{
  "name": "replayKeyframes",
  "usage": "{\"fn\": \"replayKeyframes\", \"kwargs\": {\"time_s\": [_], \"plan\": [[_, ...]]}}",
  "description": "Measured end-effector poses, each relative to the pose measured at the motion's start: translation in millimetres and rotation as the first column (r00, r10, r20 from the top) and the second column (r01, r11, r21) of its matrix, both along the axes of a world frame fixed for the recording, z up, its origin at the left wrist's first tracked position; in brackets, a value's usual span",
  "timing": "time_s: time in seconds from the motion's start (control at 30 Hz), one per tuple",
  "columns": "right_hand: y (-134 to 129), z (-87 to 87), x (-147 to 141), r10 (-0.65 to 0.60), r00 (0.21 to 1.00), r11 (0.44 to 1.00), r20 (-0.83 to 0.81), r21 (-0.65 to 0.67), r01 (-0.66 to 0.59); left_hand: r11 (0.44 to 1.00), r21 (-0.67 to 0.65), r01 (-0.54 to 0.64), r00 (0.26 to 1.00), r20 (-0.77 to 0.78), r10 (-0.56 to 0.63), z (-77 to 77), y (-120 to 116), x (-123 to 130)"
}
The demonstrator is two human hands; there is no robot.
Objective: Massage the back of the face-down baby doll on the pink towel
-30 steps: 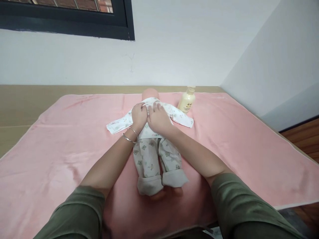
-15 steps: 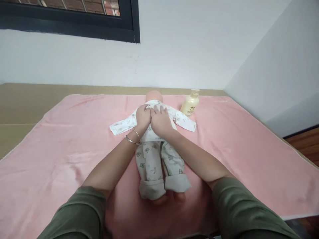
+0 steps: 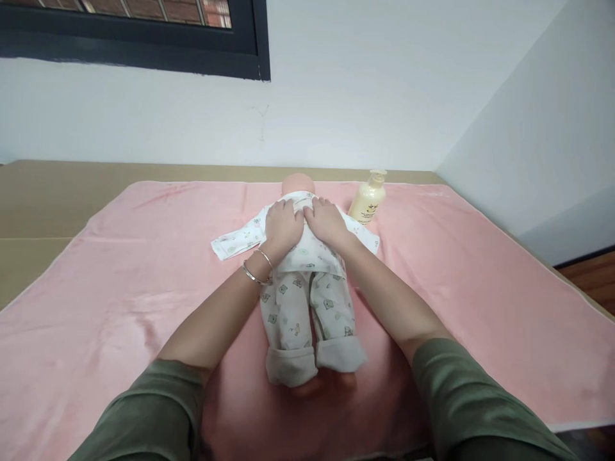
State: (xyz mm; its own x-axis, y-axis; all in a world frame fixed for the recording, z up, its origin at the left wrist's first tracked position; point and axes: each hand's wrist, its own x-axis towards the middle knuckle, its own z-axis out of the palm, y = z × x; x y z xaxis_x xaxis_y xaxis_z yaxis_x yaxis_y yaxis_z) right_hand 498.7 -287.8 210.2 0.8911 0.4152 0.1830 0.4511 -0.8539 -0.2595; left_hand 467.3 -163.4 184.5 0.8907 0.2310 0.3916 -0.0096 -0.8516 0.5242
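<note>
A baby doll (image 3: 311,256) in a white patterned top and trousers lies lengthwise before me, its bald head (image 3: 298,184) at the far end and its feet towards me. My left hand (image 3: 283,224) rests open on the left side of the doll's upper body, fingers pointing away. On the right side of the same top lies my right hand (image 3: 327,221), also open, with its thumb close to the left one. The doll's sleeves stretch out to both sides, the right one partly behind my wrist. Both trouser cuffs are rolled up.
A pale yellow pump bottle (image 3: 368,200) stands just right of the doll's head. Under everything spreads a pink cloth (image 3: 120,288) on a tan surface (image 3: 43,198). The white wall (image 3: 346,89) with a dark window frame (image 3: 250,45) rises behind.
My hands have moved slightly apart; the right one has shifted to the right and the left one a little right. The doll and bottle stay about where they were.
</note>
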Motion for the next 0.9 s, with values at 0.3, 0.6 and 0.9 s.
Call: {"fn": "replayKeyframes", "kwargs": {"time_s": [0.3,0.6,0.9], "plan": [[-3.1,5.9,-5.7,0.014,0.999,1.000,-0.031,-0.012,-0.014,0.987,0.152,0.055,0.996,-0.078,-0.044,8.8,1.5,-4.7],[-1.3,7.3,-9.6,0.018,0.998,0.997,-0.056,-0.074,-0.023,0.985,0.122,0.124,0.974,-0.203,-0.097,20.4,12.7,-3.1],[-3.7,-0.1,9.6,0.049,0.996,0.998,-0.081,0.039,-0.046,0.953,0.301,0.048,0.977,-0.213,0.018,16.3,-1.6,-11.2]]}}
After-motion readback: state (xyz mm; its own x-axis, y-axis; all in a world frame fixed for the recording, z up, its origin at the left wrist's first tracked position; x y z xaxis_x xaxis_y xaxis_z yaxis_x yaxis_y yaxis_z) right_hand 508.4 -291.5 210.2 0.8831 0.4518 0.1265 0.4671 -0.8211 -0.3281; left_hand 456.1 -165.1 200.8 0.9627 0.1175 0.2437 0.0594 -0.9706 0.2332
